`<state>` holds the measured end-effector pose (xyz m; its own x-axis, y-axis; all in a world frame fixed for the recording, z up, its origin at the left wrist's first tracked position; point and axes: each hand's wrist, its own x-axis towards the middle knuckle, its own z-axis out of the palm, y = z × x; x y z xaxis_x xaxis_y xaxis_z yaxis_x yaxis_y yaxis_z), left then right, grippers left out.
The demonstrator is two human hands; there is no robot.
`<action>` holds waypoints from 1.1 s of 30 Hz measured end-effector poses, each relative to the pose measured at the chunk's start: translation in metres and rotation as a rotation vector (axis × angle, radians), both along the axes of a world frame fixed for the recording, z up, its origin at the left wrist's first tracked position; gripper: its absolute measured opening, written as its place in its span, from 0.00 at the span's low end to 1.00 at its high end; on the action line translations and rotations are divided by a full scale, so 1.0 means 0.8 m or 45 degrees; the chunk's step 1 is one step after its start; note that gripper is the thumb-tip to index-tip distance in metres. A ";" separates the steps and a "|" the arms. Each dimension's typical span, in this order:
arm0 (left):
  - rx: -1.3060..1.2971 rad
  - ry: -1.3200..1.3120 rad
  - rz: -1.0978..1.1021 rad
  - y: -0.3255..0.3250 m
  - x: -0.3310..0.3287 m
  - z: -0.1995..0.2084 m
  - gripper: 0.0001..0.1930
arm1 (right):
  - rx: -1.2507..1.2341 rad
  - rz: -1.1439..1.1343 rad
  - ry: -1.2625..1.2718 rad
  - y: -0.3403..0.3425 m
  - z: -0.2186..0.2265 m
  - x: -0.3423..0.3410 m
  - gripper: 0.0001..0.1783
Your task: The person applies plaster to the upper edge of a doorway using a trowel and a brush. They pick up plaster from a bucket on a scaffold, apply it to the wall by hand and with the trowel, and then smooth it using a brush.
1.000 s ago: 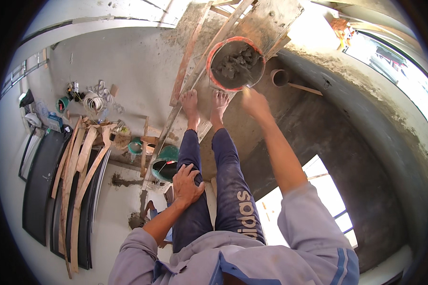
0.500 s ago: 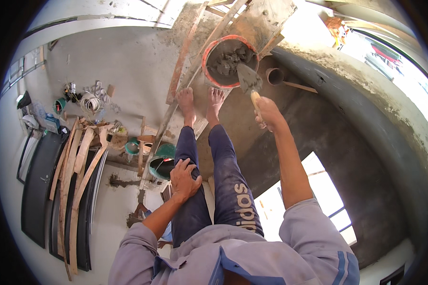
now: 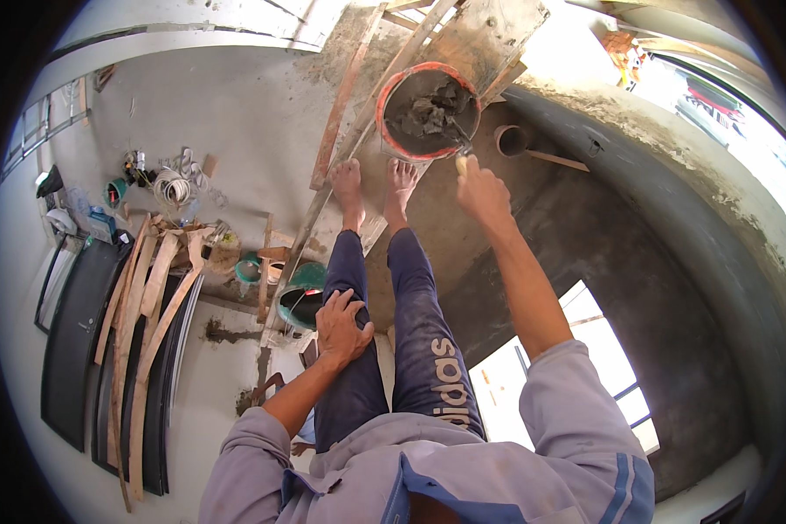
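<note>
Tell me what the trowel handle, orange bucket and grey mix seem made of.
Trowel handle: probably wood, given its pale tan colour; finish unclear. Orange bucket: likely plastic, with a bright, smeared rim. Grey mix: apparently wet mortar, matte, heaped in lumps.

floor (image 3: 236, 113): pale grey | right wall (image 3: 672, 144): patchy | opening (image 3: 764, 153): bright

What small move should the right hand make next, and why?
Probably a short scoop: the right hand grips the trowel by its handle, and the blade reaches over the rim of the bucket toward the lumpy grey mix. The left hand rests on the left leg, leaving the bucket unsteadied.
</note>
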<state>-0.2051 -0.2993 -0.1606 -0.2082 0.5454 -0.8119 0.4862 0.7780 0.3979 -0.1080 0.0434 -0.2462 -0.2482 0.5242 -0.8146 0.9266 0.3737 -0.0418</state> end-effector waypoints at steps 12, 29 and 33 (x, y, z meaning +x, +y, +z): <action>0.036 -0.016 0.065 -0.001 0.007 -0.005 0.23 | 0.054 0.080 0.046 0.029 -0.141 -0.033 0.15; 0.013 0.000 0.403 0.005 0.046 0.004 0.23 | -0.064 0.374 -0.109 0.032 -0.123 -0.015 0.17; 0.180 0.142 0.611 -0.013 0.045 0.012 0.22 | -0.044 0.463 -0.072 -0.005 -0.140 -0.024 0.17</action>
